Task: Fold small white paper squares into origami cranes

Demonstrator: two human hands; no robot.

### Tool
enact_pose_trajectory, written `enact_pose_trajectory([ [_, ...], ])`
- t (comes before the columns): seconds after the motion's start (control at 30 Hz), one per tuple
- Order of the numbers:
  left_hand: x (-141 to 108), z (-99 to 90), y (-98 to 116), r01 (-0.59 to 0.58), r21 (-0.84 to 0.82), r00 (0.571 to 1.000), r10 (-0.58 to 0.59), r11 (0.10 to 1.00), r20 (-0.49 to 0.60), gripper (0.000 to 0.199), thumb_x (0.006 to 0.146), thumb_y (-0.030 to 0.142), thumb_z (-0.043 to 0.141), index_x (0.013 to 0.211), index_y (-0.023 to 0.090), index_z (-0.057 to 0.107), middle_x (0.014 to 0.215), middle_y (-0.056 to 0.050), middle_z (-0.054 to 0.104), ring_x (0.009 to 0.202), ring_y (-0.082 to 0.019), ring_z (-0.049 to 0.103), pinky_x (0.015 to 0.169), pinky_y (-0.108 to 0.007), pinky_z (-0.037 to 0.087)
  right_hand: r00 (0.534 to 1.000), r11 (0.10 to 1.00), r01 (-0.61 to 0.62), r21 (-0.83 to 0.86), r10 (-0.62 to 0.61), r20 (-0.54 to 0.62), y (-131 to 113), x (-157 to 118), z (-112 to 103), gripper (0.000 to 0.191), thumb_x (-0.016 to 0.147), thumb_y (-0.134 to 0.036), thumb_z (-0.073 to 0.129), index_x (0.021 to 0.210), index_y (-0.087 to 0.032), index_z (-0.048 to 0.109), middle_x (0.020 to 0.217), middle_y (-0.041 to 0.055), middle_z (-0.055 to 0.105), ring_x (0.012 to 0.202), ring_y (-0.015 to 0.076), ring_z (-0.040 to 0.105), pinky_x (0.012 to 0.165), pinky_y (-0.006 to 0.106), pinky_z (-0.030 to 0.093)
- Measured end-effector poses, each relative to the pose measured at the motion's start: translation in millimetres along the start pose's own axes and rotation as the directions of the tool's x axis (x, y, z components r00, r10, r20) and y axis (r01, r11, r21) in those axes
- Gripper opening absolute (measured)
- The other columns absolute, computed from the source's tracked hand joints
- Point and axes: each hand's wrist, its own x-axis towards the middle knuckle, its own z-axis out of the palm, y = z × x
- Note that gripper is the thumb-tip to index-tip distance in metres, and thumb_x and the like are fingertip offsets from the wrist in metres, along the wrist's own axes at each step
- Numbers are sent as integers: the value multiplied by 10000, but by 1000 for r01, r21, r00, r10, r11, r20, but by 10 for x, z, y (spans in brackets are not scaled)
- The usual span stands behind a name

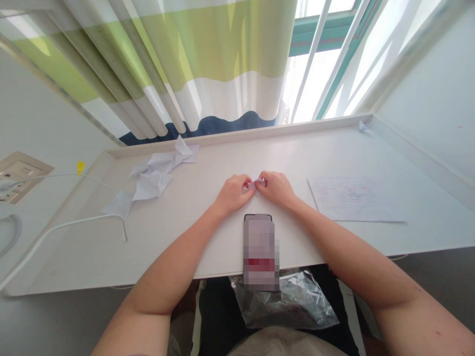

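Over the middle of the white desk (215, 232), both my hands pinch a small piece of folded white paper (257, 187). My left hand (236, 192) grips its left side, thumb and fingers pressed together. On the other side my right hand (275, 188) closes on it with thumb and forefinger. Much of the paper is hidden behind the fingers, so its exact shape cannot be made out. Just below the hands lies a phone (260, 247), its screen blurred out, reaching past the desk's front edge.
Several folded white papers (154, 183) lie at the left back. Lined sheets with writing (356, 198) lie on the right, and a small folded paper (364, 126) sits in the far right corner. A white cable (89, 217) crosses the left side. A clear plastic bag (293, 301) rests on my lap.
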Motion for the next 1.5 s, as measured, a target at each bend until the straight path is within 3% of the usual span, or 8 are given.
enact_pose_trajectory([
  [0.27,-18,-8,0,-71,-38,997,71,997,-17,163,938,245,759,1091,227,705,1161,-66,778,1163,-266,668,1094,-458,538,995,995,-97,-23,97,-3,-42,-6,-36,193,995,-271,587,986,-195,765,968,126,840,892,281,736,781,358,404],
  [0.4,-32,-10,-8,-20,-58,1000,19,998,-22,217,948,277,769,1151,236,703,1213,-67,769,1202,-269,656,1112,-457,537,994,994,-105,14,105,3,-27,-1,-43,172,995,-314,636,1003,-203,768,915,95,825,850,266,725,765,345,408],
  [0.53,-18,24,-14,18,-40,1000,-19,999,-18,295,946,329,780,1213,238,691,1266,-84,762,1219,-284,662,1114,-463,539,996,993,-89,80,90,0,-29,0,-44,219,997,-261,632,1150,-209,779,906,58,821,831,238,726,776,332,437],
  [0.63,5,68,-18,54,3,998,-54,999,-23,377,954,367,767,1294,242,665,1303,-94,759,1257,-307,653,1129,-487,531,997,993,-71,91,70,17,-55,-5,-39,234,1003,-243,610,1139,-218,799,911,55,828,832,235,731,760,333,449],
  [0.87,32,119,-24,71,64,997,-71,995,-10,289,975,350,716,1242,243,694,1279,-93,762,1261,-326,629,1129,-506,520,994,994,-102,-49,103,30,-110,-17,-54,219,993,-270,606,1075,-221,803,985,106,852,897,279,756,759,360,447],
  [1.17,25,93,-17,46,142,999,-43,989,-21,208,973,379,711,1129,253,766,1246,-92,760,1237,-335,614,1113,-523,530,999,990,-44,-133,40,-35,-105,-16,-21,190,1041,-274,576,1054,-216,756,1072,137,859,903,288,770,760,365,421],
  [1.33,38,30,-40,49,140,998,-43,989,-49,189,1022,301,616,1009,246,796,1145,-94,786,1175,-316,658,1092,-512,554,1000,1000,0,-23,0,-30,-98,-21,-17,187,1030,-285,627,1127,-217,772,1023,99,851,896,266,757,778,350,452],
  [1.5,40,-16,-9,136,44,989,-133,990,-64,238,982,198,624,1139,253,793,982,-60,784,996,-261,713,989,-438,598,1000,995,-2,96,2,-4,-83,-17,-42,227,983,-246,667,1163,-218,801,922,50,823,840,231,734,773,328,463],
])
